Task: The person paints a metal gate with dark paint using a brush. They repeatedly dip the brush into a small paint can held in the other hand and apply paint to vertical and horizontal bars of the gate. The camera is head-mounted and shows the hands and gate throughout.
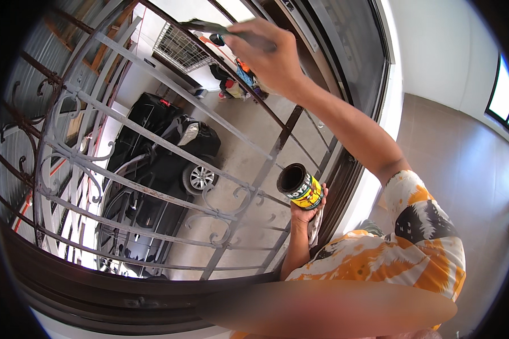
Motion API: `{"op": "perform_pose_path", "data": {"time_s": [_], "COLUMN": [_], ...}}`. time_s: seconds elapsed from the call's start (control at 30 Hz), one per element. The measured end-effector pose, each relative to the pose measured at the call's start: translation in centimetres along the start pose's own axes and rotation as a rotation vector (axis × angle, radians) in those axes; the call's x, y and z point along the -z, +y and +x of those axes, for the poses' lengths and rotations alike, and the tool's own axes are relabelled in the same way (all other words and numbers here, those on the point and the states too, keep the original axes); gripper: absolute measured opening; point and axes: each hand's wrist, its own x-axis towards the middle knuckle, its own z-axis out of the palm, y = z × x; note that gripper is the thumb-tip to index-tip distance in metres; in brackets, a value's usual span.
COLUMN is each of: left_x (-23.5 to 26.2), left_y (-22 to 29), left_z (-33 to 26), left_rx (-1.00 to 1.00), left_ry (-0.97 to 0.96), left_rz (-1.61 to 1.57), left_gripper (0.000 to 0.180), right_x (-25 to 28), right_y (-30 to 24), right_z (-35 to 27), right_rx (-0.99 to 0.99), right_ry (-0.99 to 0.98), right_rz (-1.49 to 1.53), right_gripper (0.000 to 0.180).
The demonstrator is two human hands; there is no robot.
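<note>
Gripping a brush (pixel 205 26) beside the grille (pixel 254 189), right fingers (pixel 255 26) wrap its handle; left fingers (pixel 324 194) clasp a yellow-labelled can (pixel 304 194)

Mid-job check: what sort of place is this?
It looks like an upstairs window of a house, though I can't be certain: there's a scrolled metal window grille, a black car parked below it, and an indoor floor behind the person.

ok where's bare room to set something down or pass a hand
Tiled floor between white wall and patterned sleeve; a hand might pass between the straight grey grille bars. Crowded: the grille scrolls, and around the can in the left hand.
</note>
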Motion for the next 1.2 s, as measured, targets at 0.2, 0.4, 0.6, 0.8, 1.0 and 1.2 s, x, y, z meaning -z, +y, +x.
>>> {"op": "perform_pose_path", "data": {"time_s": [0.2, 0.4, 0.6, 0.8, 1.0, 1.2], "left_x": [0.4, 1.0, 0.7, 0.5, 0.6, 0.6], "left_y": [0.2, 0.7, 0.2, 0.1, 0.2, 0.2], "left_z": [0.1, 0.2, 0.3, 0.2, 0.3, 0.2], "left_rx": [-0.023, 0.033, 0.001, 0.030, -0.002, 0.009], "left_ry": [0.029, 0.046, -0.057, -0.075, 0.007, -0.013], "left_rz": [0.040, -0.029, 0.046, 0.022, -0.001, -0.008], "left_gripper": [0.084, 0.078, 0.084, 0.081, 0.073, 0.073], "right_x": [5.0, 6.0, -0.5, -6.1, -8.5, -7.5], "right_y": [0.6, -0.5, -1.9, -2.9, -0.9, -0.2], "right_z": [-9.4, -8.5, 1.1, 10.3, 11.7, 10.8], "right_rx": [-0.471, -0.657, -0.326, -0.193, -0.011, -0.265], "right_ry": [-0.079, -0.060, -0.013, 0.036, 0.207, 0.109], "right_rz": [-0.049, -0.097, 0.055, 0.300, 0.490, 0.577], "right_gripper": [0.014, 0.017, 0.019, 0.016, 0.009, 0.011]}}
